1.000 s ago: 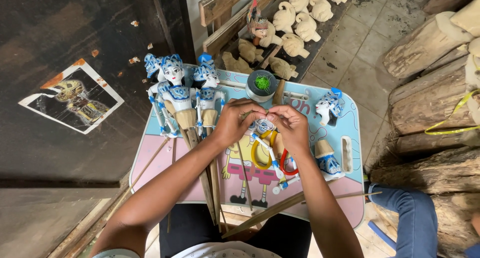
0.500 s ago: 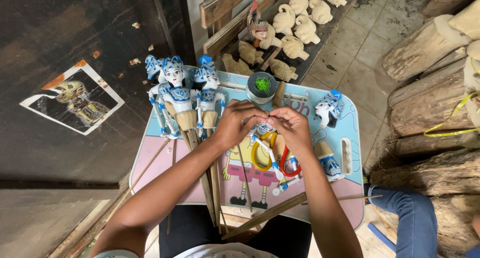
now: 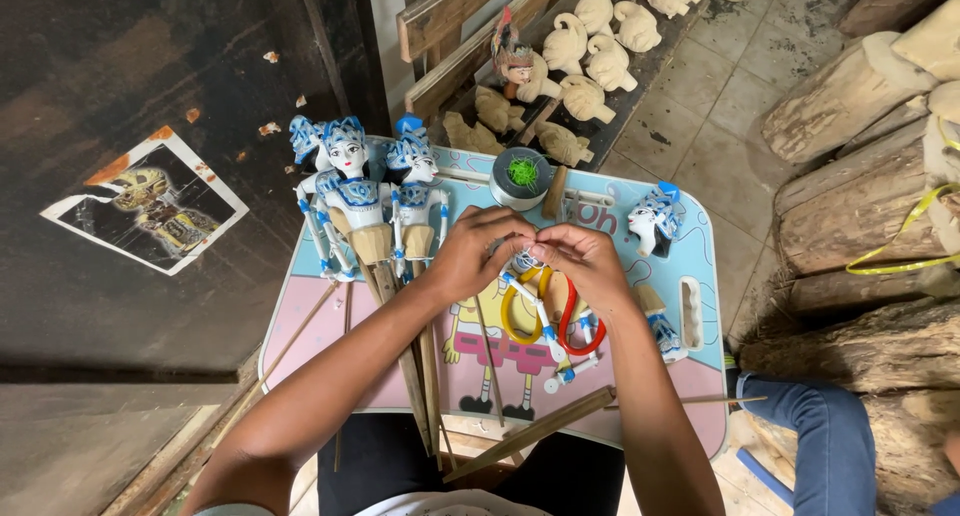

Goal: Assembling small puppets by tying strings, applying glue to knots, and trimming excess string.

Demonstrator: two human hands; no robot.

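My left hand (image 3: 478,254) and my right hand (image 3: 582,259) meet over the middle of a small pink and blue tray table (image 3: 330,316). Both pinch a small blue and white puppet part (image 3: 527,268) with thin thread between the fingertips. Under my hands lie scissors with yellow and red handles (image 3: 545,321) and loose puppet arms (image 3: 570,368). Finished blue and white rod puppets (image 3: 365,201) lie on the table's left side, their wooden rods (image 3: 415,371) running toward me. A separate puppet head (image 3: 652,219) rests at the right.
A spool of green thread (image 3: 521,175) stands at the table's far edge. Unpainted carved wooden pieces (image 3: 590,61) lie on a slatted rack beyond. Logs (image 3: 870,176) are stacked at the right. A picture (image 3: 150,201) lies on the dark surface at left. A blue-jeaned leg (image 3: 825,441) shows at lower right.
My hands stay together over the table with only small finger movements on the puppet part. Nothing else has moved.
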